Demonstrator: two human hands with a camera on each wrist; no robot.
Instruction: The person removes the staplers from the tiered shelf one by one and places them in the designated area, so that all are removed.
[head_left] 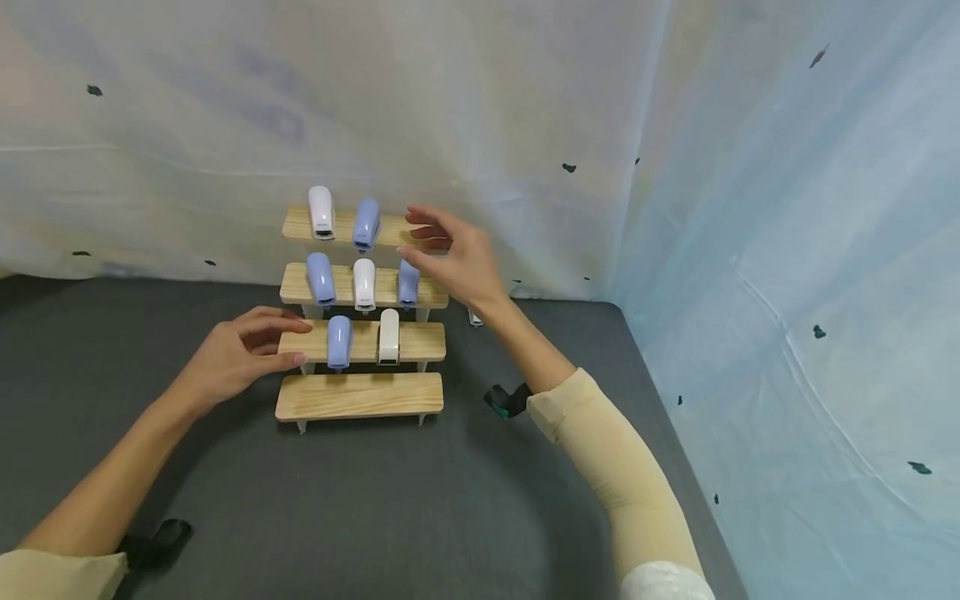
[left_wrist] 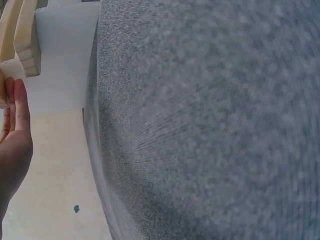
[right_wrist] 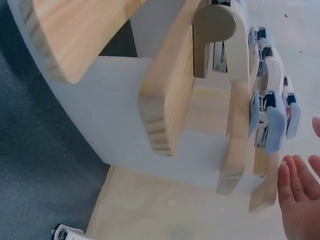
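A four-tier wooden display stand [head_left: 360, 396] bears several small staplers. The top board holds a white stapler [head_left: 321, 212] and a blue stapler [head_left: 366, 223]. On the board below stand a blue, a white and another blue stapler [head_left: 408, 283]; the third carries a blue stapler [head_left: 339, 342] and a cream stapler [head_left: 388, 337]. My left hand [head_left: 243, 350] grips the left end of this third board, thumb in front and fingers behind. Beside the right end of the upper boards, my right hand [head_left: 459, 254] has its fingers spread, holding nothing, and overlaps the top board's end.
Another white stapler [head_left: 476, 317] lies on the dark grey tabletop [head_left: 360, 500], right of the stand and partly hidden by the right forearm. A pale curtain [head_left: 480, 100] hangs behind the table and along its right side. Black wrist straps [head_left: 506, 401] show by the forearms.
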